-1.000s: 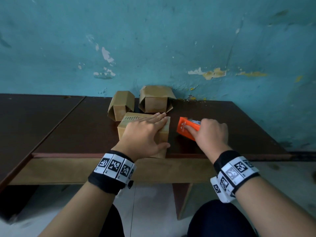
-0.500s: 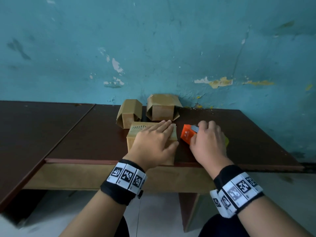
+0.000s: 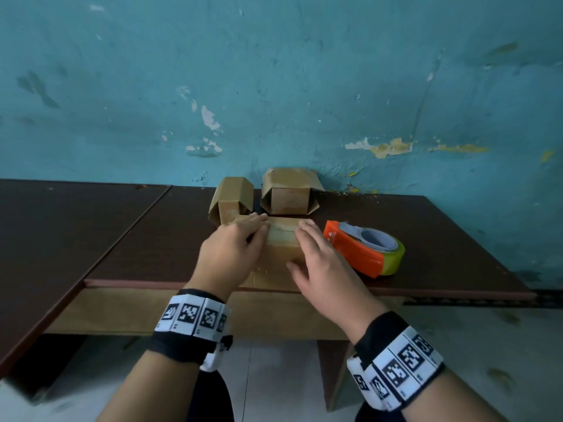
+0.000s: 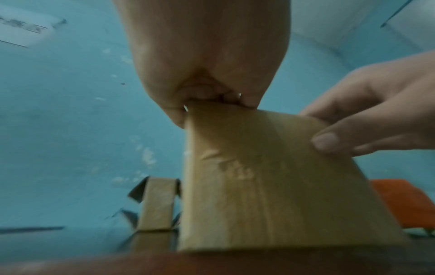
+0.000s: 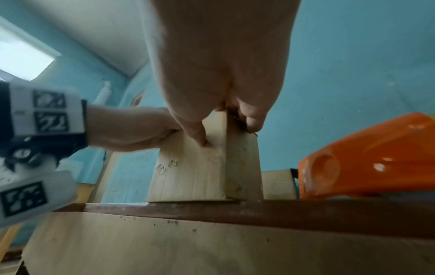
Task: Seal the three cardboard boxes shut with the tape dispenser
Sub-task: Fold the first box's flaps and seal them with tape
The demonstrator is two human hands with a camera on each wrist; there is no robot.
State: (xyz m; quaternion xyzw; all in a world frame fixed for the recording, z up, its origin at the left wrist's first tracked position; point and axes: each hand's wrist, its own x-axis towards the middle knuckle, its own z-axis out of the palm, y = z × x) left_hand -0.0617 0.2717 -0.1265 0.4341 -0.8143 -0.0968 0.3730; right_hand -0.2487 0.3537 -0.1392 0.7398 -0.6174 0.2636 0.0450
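Note:
The near cardboard box [image 3: 281, 248] [image 4: 259, 195] [image 5: 193, 176] stands at the table's front edge with its flaps down. My left hand [image 3: 234, 254] [image 4: 207, 55] lies flat on the left part of its top. My right hand [image 3: 320, 266] [image 5: 219, 55] grips its right top corner, thumb on the front face and fingers over the right side. The orange tape dispenser [image 3: 359, 251] [image 4: 404, 201] [image 5: 367, 158], with a yellowish roll, lies free on the table just right of the box. Two more boxes [image 3: 233, 202] [image 3: 288, 197] stand behind with their flaps hanging open.
The dark brown table [image 3: 152, 239] runs far to the left and ends against a teal wall [image 3: 274, 102]. Its front edge [image 3: 426, 292] lies just under my wrists. Bare tabletop shows left of the boxes and right of the dispenser.
My right hand has let go of the tape dispenser and moved left onto the near box. The dispenser now lies uncovered on the table. My left hand stays on the box top.

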